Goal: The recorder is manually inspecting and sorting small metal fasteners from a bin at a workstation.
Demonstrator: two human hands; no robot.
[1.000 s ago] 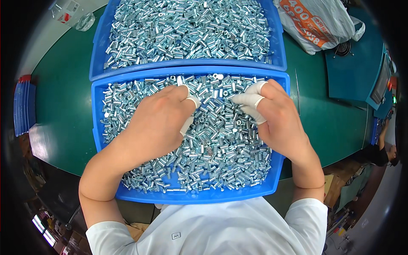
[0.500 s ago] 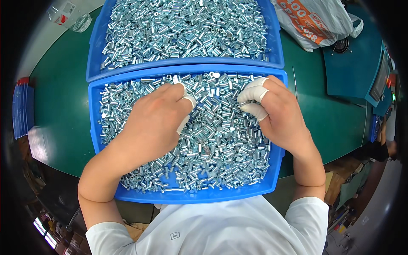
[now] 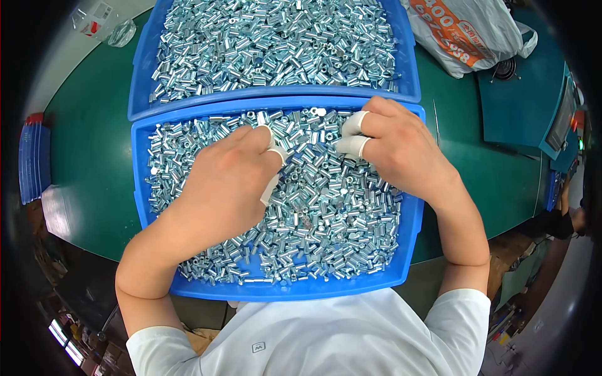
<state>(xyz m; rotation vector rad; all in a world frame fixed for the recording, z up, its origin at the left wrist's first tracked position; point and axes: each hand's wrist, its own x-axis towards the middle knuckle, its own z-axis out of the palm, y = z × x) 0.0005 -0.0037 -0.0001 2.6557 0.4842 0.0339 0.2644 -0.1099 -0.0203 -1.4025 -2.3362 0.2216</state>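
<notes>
The near blue tray [image 3: 295,290] holds a thick layer of small shiny metal fasteners [image 3: 313,207], short cylinders, some with a hole in the end. Over its left half is my left hand [image 3: 235,166], its fingers curled downward and capped with white finger cots. The fingertips are turned away, so whatever they pinch is hidden. My right hand [image 3: 398,144] reaches over the tray's upper right part. Its cot-covered fingers bend together against the fasteners, and anything between them is too small or covered to name.
Behind stands a second blue tray [image 3: 269,94] full of similar metal pieces. On the green table [image 3: 88,156] are a plastic bag [image 3: 470,37] and a teal device [image 3: 520,106] at right. A clear bottle [image 3: 103,24] lies far left; stacked blue trays [image 3: 34,160] stand at the left edge.
My right hand has shifted a little left, with its fingers coming lower into the fasteners and turning further over. My left hand stays almost in place.
</notes>
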